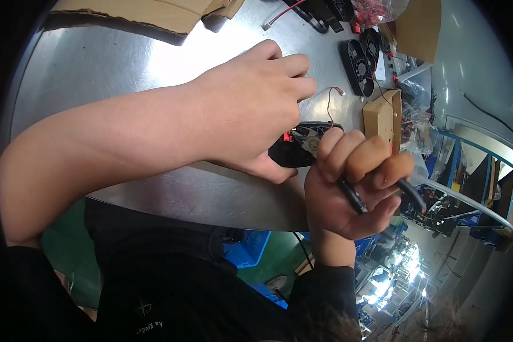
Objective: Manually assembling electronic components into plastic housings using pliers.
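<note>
My left hand (251, 108) reaches across from the left and grips a black plastic housing (286, 155), thumb at its near edge. Its other fingers curl over the far side, partly hiding the part. A small red piece (288, 137) shows inside the housing. My right hand (359, 176) is closed around pliers with black handles (411, 195). Their metal jaws (312, 143) are at the housing's right part; whether they pinch anything cannot be made out. A thin dark wire (329, 107) rises from beside the housing to a small white connector (341, 91).
The work goes on over a shiny metal table (97, 68). Flattened cardboard (137, 20) lies at the back left. Twin-fan housings (356, 65), a bag of red parts (376, 11) and an open cardboard box (379, 119) stand right. A blue bin (248, 251) sits below the near edge.
</note>
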The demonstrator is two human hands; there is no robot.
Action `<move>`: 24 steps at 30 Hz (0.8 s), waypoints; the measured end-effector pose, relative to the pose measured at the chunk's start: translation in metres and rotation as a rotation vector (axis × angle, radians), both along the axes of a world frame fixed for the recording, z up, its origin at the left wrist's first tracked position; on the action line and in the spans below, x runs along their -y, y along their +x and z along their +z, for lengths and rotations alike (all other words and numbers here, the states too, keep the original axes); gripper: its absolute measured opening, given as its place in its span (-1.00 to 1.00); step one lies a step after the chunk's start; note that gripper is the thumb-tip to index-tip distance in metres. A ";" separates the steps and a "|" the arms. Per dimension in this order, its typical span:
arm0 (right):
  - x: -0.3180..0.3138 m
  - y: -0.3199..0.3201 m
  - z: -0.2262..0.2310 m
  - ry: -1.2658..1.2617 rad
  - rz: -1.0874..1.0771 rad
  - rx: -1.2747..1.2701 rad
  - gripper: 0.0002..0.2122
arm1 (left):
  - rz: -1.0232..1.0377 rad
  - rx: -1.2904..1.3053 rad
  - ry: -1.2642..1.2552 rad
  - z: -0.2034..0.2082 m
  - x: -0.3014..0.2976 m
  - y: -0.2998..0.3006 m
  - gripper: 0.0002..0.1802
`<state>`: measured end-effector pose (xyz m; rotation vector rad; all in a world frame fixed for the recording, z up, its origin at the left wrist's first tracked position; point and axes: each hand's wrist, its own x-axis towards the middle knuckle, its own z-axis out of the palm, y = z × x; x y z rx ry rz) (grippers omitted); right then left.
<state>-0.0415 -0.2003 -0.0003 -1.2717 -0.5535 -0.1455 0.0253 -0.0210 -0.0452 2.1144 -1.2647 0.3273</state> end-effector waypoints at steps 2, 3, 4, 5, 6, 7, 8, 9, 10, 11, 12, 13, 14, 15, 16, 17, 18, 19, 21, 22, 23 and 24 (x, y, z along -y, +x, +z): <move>-0.003 -0.005 -0.001 -0.075 -0.029 0.065 -0.69 | 0.001 0.024 -0.014 0.002 -0.001 0.001 -0.42; -0.009 -0.008 -0.001 -0.129 -0.116 0.103 -0.66 | -0.035 -0.004 0.003 0.003 -0.001 0.002 -0.41; -0.009 -0.012 -0.001 -0.128 -0.113 0.104 -0.66 | -0.071 -0.032 0.019 0.005 -0.002 0.003 -0.40; -0.010 -0.016 -0.001 -0.194 -0.119 0.132 -0.66 | -0.069 -0.031 0.019 0.005 -0.002 0.004 -0.40; -0.009 -0.018 -0.001 -0.260 -0.125 0.160 -0.65 | -0.073 -0.018 0.014 0.005 -0.002 0.004 -0.40; -0.009 -0.018 -0.004 -0.269 -0.103 0.191 -0.63 | -0.077 -0.005 0.009 0.005 -0.003 0.004 -0.40; -0.007 -0.017 -0.007 -0.266 -0.100 0.193 -0.63 | -0.074 -0.004 0.011 0.006 -0.004 0.005 -0.40; -0.005 -0.017 -0.012 -0.283 -0.082 0.267 -0.63 | -0.077 0.013 0.073 0.008 -0.005 0.006 -0.38; -0.003 -0.016 -0.018 -0.297 -0.063 0.340 -0.62 | -0.080 0.029 0.137 0.009 -0.005 0.007 -0.36; -0.001 -0.012 -0.024 -0.301 -0.051 0.426 -0.62 | -0.080 0.032 0.136 0.009 -0.005 0.008 -0.36; 0.000 -0.011 -0.026 -0.301 -0.052 0.429 -0.62 | -0.097 0.034 0.142 0.009 -0.003 0.010 -0.36; 0.001 -0.011 -0.027 -0.319 -0.036 0.474 -0.61 | -0.115 0.036 0.148 0.009 -0.002 0.012 -0.36; -0.002 -0.010 -0.025 -0.340 -0.015 0.527 -0.61 | -0.109 0.046 0.144 0.009 -0.004 0.012 -0.36; -0.003 -0.009 -0.021 -0.377 0.025 0.571 -0.61 | -0.132 0.041 0.131 0.011 -0.007 0.012 -0.36; -0.004 -0.010 -0.017 -0.383 0.027 0.584 -0.61 | -0.158 0.039 0.118 0.013 -0.009 0.011 -0.36; -0.004 -0.009 -0.016 -0.401 0.024 0.558 -0.61 | -0.153 0.047 0.127 0.011 -0.008 0.013 -0.36; -0.003 -0.009 -0.014 -0.421 0.019 0.535 -0.61 | -0.149 0.057 0.108 0.010 -0.006 0.014 -0.37; -0.002 -0.008 -0.012 -0.415 0.014 0.548 -0.61 | -0.148 0.068 0.089 0.010 -0.005 0.015 -0.38; -0.005 -0.006 -0.015 -0.134 -0.014 0.251 -0.62 | -0.112 0.057 0.094 0.007 -0.008 0.012 -0.38; -0.008 -0.007 -0.008 -0.157 -0.075 0.140 -0.64 | -0.084 0.038 0.083 0.007 -0.010 0.011 -0.39; -0.006 -0.006 -0.006 -0.119 -0.098 0.119 -0.65 | -0.059 0.040 0.028 0.008 -0.007 0.008 -0.40; -0.003 -0.003 -0.005 -0.079 -0.122 0.099 -0.67 | -0.078 0.053 0.035 0.009 -0.005 0.007 -0.40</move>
